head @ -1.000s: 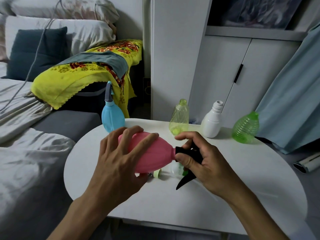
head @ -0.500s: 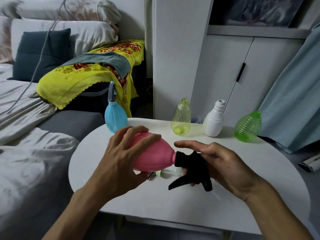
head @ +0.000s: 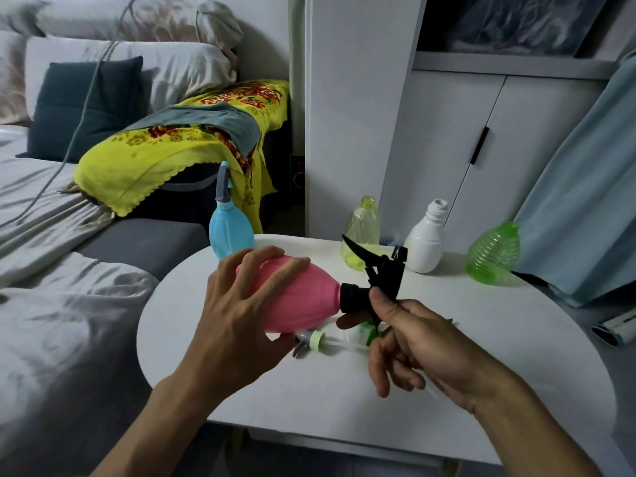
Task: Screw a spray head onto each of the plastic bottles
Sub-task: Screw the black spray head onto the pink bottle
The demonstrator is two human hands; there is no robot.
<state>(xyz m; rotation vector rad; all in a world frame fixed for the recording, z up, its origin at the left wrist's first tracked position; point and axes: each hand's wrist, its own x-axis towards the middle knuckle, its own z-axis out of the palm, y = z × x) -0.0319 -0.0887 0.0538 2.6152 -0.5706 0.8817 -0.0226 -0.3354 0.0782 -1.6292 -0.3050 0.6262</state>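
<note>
My left hand [head: 237,318] grips a pink bottle [head: 303,297] held on its side above the white table [head: 481,390]. A black spray head [head: 375,280] sits on the bottle's neck, its trigger pointing up and away. My right hand [head: 416,346] pinches the head's collar between thumb and forefinger. At the table's back stand a blue bottle [head: 230,232] with a grey spray head on it, and three bottles without heads: yellow-green [head: 361,232], white [head: 425,242] and ribbed green [head: 492,254]. A loose light-green spray head [head: 318,340] lies under the pink bottle, partly hidden.
A bed with grey sheets [head: 51,304] runs along the left of the table. White cabinet doors [head: 447,142] and a light blue curtain [head: 585,187] stand behind the table. A yellow flowered cloth [head: 165,156] covers something beside the bed.
The black spray head has turned on the pink bottle's neck, so its trigger now points up instead of down. My right hand shifted its grip from over the head to under its collar.
</note>
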